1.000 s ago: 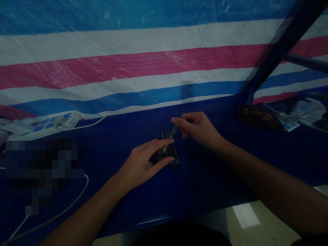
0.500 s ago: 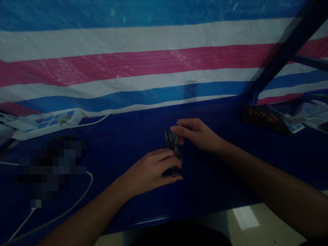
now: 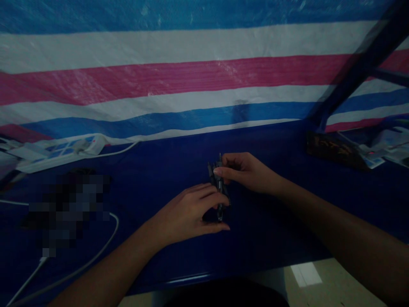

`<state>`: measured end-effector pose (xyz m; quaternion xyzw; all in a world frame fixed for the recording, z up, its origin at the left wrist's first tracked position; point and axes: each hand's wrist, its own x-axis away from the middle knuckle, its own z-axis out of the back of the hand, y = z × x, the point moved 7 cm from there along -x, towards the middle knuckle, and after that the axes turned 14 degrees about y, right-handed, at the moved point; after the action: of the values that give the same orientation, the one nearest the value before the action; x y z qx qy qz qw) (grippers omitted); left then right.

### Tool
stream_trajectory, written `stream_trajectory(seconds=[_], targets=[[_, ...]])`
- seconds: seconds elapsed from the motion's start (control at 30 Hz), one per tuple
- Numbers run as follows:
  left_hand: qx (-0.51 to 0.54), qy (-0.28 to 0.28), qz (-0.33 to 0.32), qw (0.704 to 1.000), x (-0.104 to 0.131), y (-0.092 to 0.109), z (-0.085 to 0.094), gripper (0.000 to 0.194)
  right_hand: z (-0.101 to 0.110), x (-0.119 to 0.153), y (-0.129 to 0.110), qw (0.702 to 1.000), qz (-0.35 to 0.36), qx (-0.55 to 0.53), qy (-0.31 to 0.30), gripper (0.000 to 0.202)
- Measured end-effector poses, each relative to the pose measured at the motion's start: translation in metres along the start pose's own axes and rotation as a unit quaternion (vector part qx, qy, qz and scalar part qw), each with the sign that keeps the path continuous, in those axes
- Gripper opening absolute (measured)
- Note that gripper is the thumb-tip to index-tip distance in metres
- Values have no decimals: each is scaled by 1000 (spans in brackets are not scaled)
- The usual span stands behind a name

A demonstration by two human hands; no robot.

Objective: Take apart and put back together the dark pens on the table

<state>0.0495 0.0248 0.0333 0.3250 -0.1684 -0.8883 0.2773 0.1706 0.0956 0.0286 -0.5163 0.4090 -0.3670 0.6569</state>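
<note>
Several dark pens are bunched together over the blue table, pointing away from me, with slim tips at the far end. My left hand curls its fingers over the near part of the bunch, its thumb stretched out below the pens' near end. The far end of one pen is pinched between the thumb and fingers of my right hand. Left fingers and dim light hide part of the bunch, and how many pens there are is hard to make out.
A white power strip with plugs and cables lies at the back left. Nearer, a pixelated dark object has a white cable. A dark box-like object stands back right by a blue frame post. Striped sheeting hangs behind.
My right hand has shifted slightly down at the pens' far end, and one pen tip now shows more clearly above its fingers. My left hand stays around the pens. The view has moved a little.
</note>
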Motion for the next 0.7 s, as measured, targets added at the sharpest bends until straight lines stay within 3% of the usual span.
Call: stream_trajectory(seconds=[0.27,0.6,0.7], targets=[[6,8,28,1000,0,-2,-1,20,-1,0,1,1000,-1,17,-6,42],[8,18,147,989,7,-22,1,41,10,-3,3,995,17,98,31,38],[-1,30,168,985,5,-25,3,34,15,-4,1,986,35,153,52,43]])
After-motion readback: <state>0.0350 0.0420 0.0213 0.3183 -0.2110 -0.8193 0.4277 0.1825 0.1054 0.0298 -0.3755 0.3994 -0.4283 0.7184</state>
